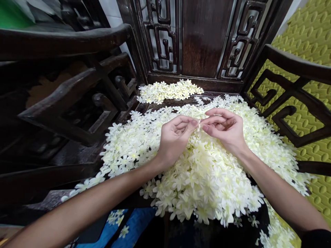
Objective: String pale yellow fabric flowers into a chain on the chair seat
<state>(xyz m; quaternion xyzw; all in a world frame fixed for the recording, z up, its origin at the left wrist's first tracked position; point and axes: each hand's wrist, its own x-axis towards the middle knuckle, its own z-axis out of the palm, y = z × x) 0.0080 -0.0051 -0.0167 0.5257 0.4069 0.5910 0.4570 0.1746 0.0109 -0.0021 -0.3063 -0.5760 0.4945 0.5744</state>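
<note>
A big heap of small white fabric flowers (207,172) with pale yellow centres covers the seat of a dark carved wooden chair (204,38). My left hand (174,137) and my right hand (224,129) hover above the heap, fingertips meeting. Both pinch one small white flower (199,124) between thumb and fingers. A smaller, separate pile of flowers (169,91) lies at the back of the seat, near the chair back.
Dark wooden armrests stand on the left (77,86) and right (292,89). A yellow-green embossed foam mat (307,38) lies to the right. Blue cloth (134,224) with a few flowers shows at the bottom, below the seat's front edge.
</note>
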